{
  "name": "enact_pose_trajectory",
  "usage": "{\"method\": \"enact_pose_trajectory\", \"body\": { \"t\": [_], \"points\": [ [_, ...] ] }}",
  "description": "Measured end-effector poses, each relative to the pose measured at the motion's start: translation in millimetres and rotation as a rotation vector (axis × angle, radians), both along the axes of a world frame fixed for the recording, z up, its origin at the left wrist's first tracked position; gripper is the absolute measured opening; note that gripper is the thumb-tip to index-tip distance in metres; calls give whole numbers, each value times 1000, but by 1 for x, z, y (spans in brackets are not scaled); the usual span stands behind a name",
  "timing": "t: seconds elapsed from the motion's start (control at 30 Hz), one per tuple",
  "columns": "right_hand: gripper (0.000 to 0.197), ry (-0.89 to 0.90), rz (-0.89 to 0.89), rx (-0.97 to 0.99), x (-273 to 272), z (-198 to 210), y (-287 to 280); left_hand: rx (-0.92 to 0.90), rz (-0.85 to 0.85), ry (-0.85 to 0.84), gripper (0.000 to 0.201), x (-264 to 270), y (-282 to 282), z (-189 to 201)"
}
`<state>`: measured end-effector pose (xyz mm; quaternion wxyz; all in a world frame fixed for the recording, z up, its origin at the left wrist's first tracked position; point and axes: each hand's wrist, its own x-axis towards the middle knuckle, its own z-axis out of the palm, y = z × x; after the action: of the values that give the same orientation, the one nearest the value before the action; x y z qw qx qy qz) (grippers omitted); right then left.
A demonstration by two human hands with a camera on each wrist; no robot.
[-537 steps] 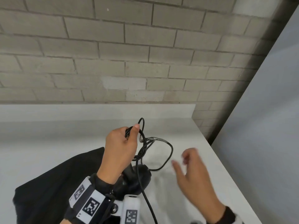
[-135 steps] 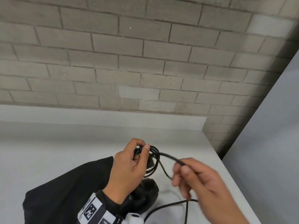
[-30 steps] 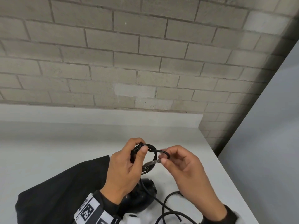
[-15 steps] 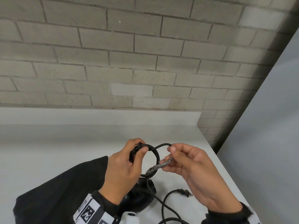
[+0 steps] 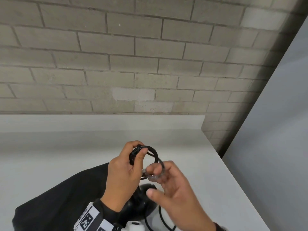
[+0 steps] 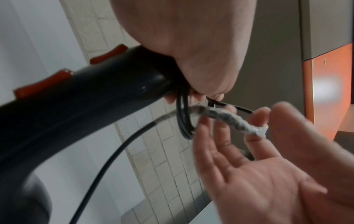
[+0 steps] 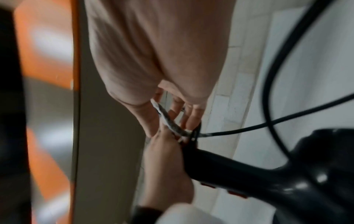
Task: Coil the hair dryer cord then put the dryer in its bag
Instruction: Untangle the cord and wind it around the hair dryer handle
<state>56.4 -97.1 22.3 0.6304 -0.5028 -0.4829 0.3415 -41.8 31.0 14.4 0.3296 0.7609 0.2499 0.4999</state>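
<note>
My left hand (image 5: 131, 162) grips a small coil of black cord (image 5: 150, 150) above the table, against the end of the dryer's handle (image 6: 80, 97). The black hair dryer (image 5: 141, 203) hangs below that hand, and its red buttons (image 6: 107, 54) show in the left wrist view. My right hand (image 5: 168, 182) is just right of the coil. Its fingers (image 6: 256, 119) hold a clear-taped stretch of the cord (image 6: 231, 119) beside the loops, with the thumb held apart. Loose cord (image 7: 275, 72) trails down. The black bag (image 5: 55, 200) lies at lower left, under my left forearm.
The white table (image 5: 66, 152) ends at a low back ledge against a grey brick wall (image 5: 133, 64). Its right edge runs diagonally beside a grey panel (image 5: 275, 147). An orange and grey surface (image 6: 333, 91) shows in both wrist views.
My right hand has dropped lower and closer to the coil, bringing the taped stretch of cord down beside the loops. The plug seen on the table is now hidden. My left hand kept its grip.
</note>
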Motion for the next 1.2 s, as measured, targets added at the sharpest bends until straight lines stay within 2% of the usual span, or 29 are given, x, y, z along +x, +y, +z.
{"method": "enact_pose_trajectory", "body": {
  "t": [0.1, 0.13, 0.2, 0.33, 0.4, 0.53, 0.7, 0.8, 0.87, 0.97, 1.1, 1.13, 1.2],
  "points": [
    [41, -413, -107, 9, -8, -9, 3, 19, -6, 21, 12, -2, -1, 0],
    [40, -497, -138, 47, -9, -10, 5, 28, 0, 24, 12, -2, -1, 0],
    [38, -521, -176, 89, -10, -8, 8, 29, 9, 20, 12, -2, -1, -1],
    [28, -488, -170, 46, -5, 1, 8, 56, 34, 7, 12, -1, -2, -2],
    [24, -327, -183, 40, -4, 5, 5, 54, 49, 2, 18, 0, -2, -2],
    [27, 192, -173, 83, 2, 18, -2, 44, 51, -11, 19, 0, -2, -1],
    [43, 742, -71, 43, 21, 34, -19, -8, 21, -44, 20, 0, -8, 2],
    [77, 932, -48, -38, 39, 37, -32, -4, 25, -44, 24, 1, -6, 2],
    [75, 977, -26, -89, 48, 37, -39, -12, 11, -39, 25, 2, -6, 2],
    [84, 908, -59, -95, 51, 32, -45, -39, -26, -30, 26, 3, -7, 3],
    [90, 654, -222, -154, 46, 10, -40, -69, -67, -15, 20, 2, -4, 4],
    [84, 583, -258, -175, 43, 6, -38, -77, -70, -12, 19, 1, -3, 5],
    [52, 375, -355, -204, 38, -2, -33, -75, -64, -12, 18, 1, -2, 5]
  ]
}}
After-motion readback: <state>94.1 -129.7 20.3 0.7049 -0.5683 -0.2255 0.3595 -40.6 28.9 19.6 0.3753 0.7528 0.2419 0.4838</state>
